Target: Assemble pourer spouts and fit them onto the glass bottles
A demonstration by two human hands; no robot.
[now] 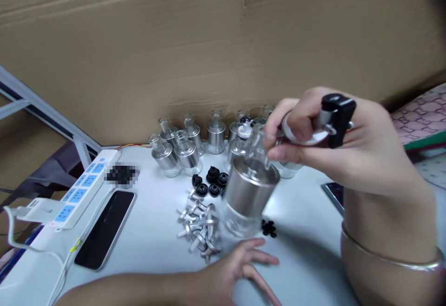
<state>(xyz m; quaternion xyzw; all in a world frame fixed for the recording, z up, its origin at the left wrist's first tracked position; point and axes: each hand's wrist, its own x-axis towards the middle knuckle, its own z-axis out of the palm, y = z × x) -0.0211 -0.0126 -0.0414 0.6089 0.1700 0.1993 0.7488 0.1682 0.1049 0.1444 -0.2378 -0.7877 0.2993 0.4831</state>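
My right hand (313, 129) grips a glass bottle (248, 192) by its neck. The bottle has a silver metal band and tilts over the middle of the table. A black and silver piece (343, 115) with a white loop sits among the same hand's fingers; its kind is unclear. Low in front, my left hand (240, 264) reaches in with fingers spread, holding nothing, just below the bottle's base. Silver metal stems with round flanges (200, 227) lie in a pile left of the bottle. Beyond them are black ribbed caps (213, 176), and tiny black parts (269, 228) lie right of the bottle.
Several similar bottles (216, 132) stand along the cardboard wall (195, 55), one with a white top (245, 129). At left are a power strip (87, 185) with a plugged-in charger (42, 211) and a phone (106, 229). Another dark device (333, 194) is partly hidden behind my right wrist.
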